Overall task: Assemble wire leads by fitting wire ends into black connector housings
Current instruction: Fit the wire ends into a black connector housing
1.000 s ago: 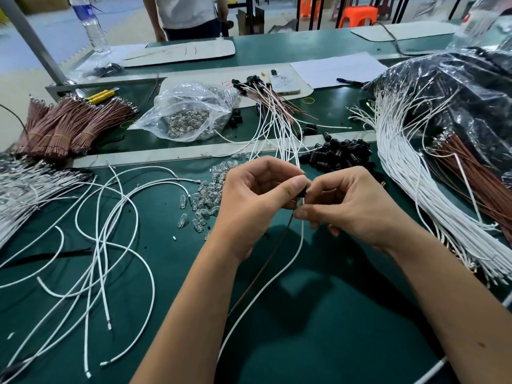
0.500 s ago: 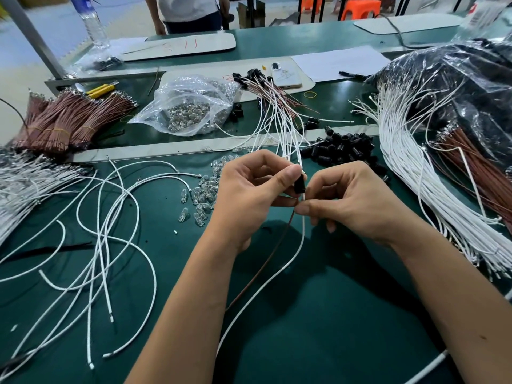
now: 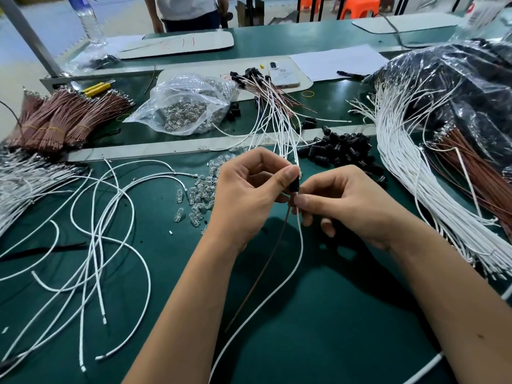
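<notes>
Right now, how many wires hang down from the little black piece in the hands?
2. A white wire curves down toward the near table edge, and a thin brown wire hangs straight beside it on its left. Both run up to the black connector housing; fingers may hide more.

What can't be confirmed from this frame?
Head view only:
- Whether the wire ends are seated in the housing: fingertips cover the joint.
- The white wire runs off the bottom edge.
- Contents of the black bag: glare and dark plastic hide them.
</notes>
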{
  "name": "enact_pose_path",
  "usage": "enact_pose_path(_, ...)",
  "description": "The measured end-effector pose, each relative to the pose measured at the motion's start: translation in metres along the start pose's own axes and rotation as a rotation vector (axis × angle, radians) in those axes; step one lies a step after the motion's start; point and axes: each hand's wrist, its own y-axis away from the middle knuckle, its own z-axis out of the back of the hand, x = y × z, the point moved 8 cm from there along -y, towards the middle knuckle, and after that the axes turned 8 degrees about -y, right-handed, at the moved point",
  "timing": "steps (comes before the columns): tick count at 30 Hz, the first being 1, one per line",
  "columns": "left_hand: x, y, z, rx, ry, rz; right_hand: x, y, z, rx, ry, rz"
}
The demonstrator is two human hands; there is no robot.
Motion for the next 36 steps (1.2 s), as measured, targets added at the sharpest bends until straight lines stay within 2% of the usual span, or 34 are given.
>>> enact_pose_path(10, 0.000, 0.000, 0.005, 0.088, 0.048, -0.007, 0.006, -0.002, 0.004, -0.050, 0.009, 0.149)
enact_pose_path(19, -0.009, 0.000, 0.007, 0.094, 0.104, -0.061, 0.020, 0.001, 0.003, -0.075, 0.018, 0.304)
enact_pose_path(28, -0.015, -0.001, 0.007, 0.127, 0.052, -0.111, 0.024, 0.002, 0.002, -0.069, 0.031, 0.358)
enact_pose_path(36, -0.019, 0.002, 0.004, 0.161, 0.097, -0.113, 0.029, 0.004, 0.004, -0.073, 0.067, 0.417)
